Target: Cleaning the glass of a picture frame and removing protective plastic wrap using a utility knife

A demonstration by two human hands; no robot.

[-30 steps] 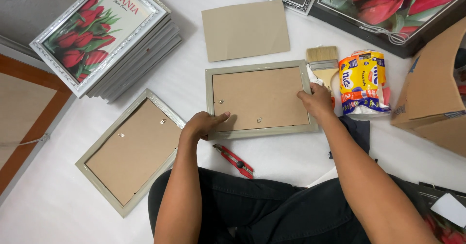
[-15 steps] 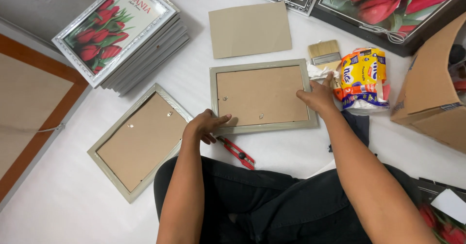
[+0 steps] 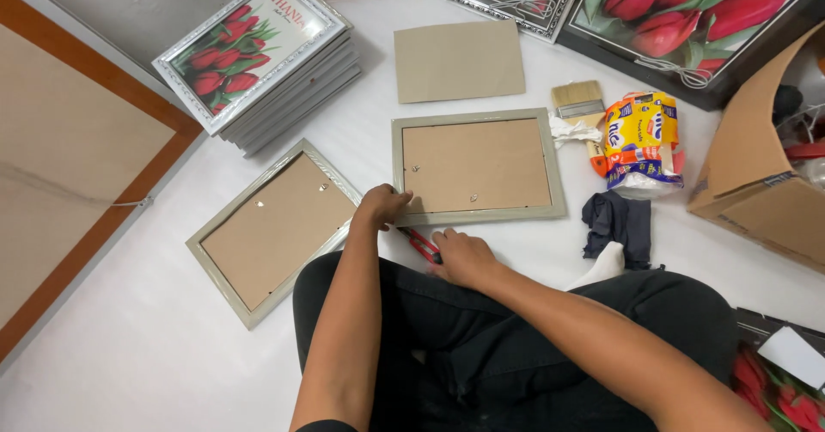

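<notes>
While the left hand [image 3: 381, 207] presses curled fingers on the lower left corner of the face-down picture frame [image 3: 477, 167] lying on the white floor [image 3: 129, 346], the right hand [image 3: 460, 256] closes loosely over the red utility knife [image 3: 421, 245] just below the frame's bottom rail. Steady pressure at that corner should keep the frame from sliding, and gripping the knife by its handle would be safest.

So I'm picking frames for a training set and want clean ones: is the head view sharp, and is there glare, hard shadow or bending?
Head view: sharp overall, with no motion blur on the left hand or right hand; light is soft and even, with only a faint shadow beside the stack of frames; no strong glare on the white surface; slight wide-angle bowing at the edges.
</notes>
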